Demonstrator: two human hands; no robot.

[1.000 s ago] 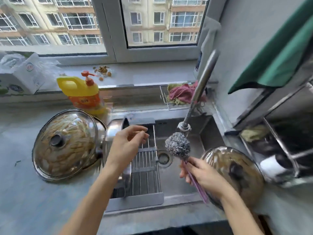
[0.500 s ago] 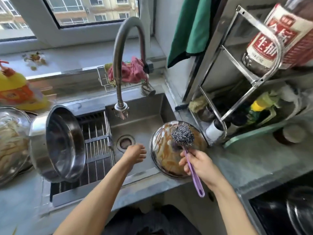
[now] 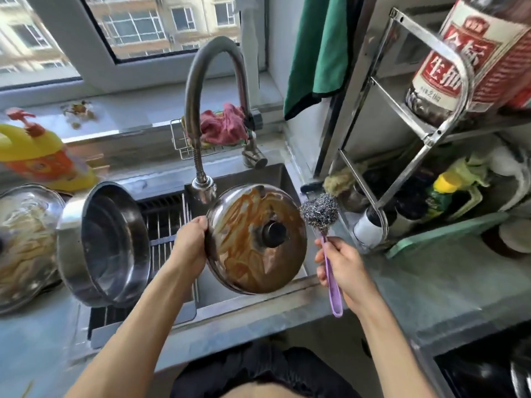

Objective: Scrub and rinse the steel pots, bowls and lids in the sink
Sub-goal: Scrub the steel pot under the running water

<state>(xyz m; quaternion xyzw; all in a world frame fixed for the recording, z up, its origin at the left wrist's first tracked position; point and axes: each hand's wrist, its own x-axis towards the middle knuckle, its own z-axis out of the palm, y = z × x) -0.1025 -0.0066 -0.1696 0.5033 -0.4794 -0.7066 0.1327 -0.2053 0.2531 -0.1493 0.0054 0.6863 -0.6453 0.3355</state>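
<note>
We hold a sauce-smeared steel lid tilted over the sink, our left hand gripping its rim. Our right hand grips the purple-handled steel-wool scrubber just beside it. A steel pot lies tipped on the drain rack.

Count: 2 lids, 1 steel pot, 1 scrubber, 1 detergent jug, 1 soy sauce bottle; rack items too blurry, maybe 3 more bottles.

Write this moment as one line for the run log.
left hand: grips rim of stained lid | right hand: holds steel-wool brush beside lid, apart | tap: no water seen
</note>
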